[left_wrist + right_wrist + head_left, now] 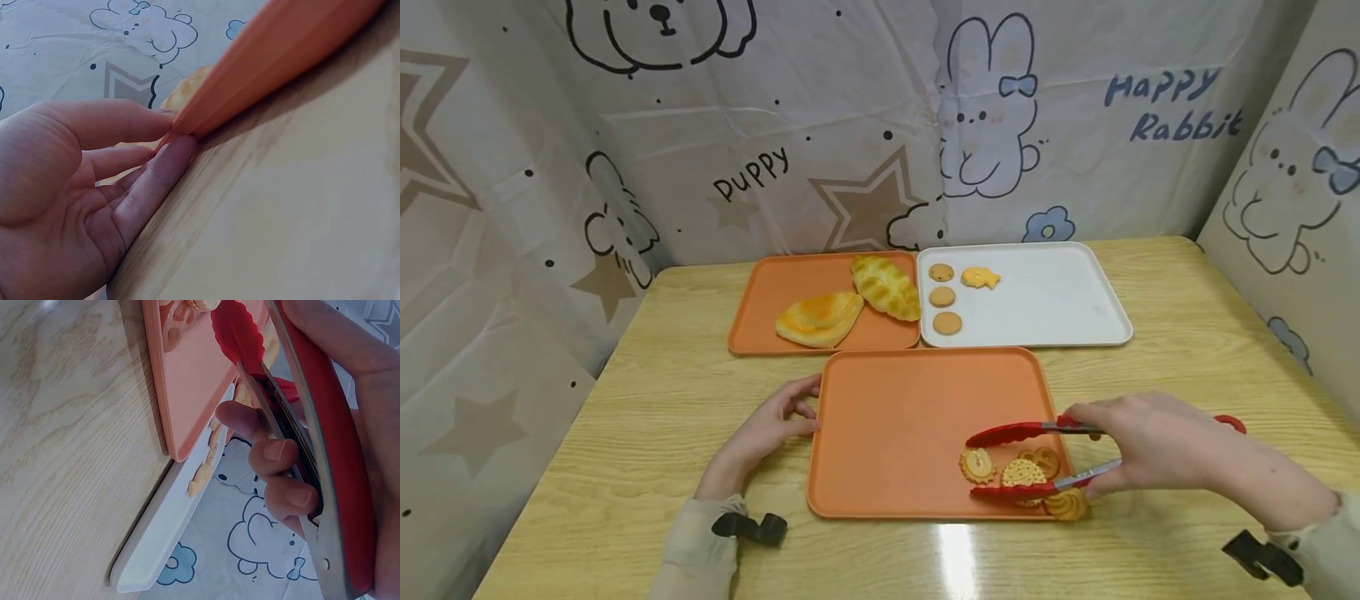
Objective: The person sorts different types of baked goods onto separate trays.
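My left hand (772, 425) rests at the left edge of the near orange tray (887, 433); its fairly straight fingers and thumb touch the rim (209, 81) from outside. In my right hand (1157, 442) I hold red-tipped metal tongs (1011, 435), fingers curled round the handles (331, 444). Their two tips stand apart over the tray's near right corner. Between and beside them lie a scalloped round cookie (978, 466), a dotted cookie (1022, 473) and a pretzel-shaped cookie (1047, 459). A swirled cookie (1066, 505) sits at the corner, by the lower arm of the tongs.
Behind, a second orange tray (752, 308) holds a braided bread (886, 287) and a pastry (820, 319). Beside it a white tray (1060, 300) carries a fish-shaped cookie (980, 277) and round cookies (942, 297) in a column. A printed cloth (850, 108) hangs behind the table.
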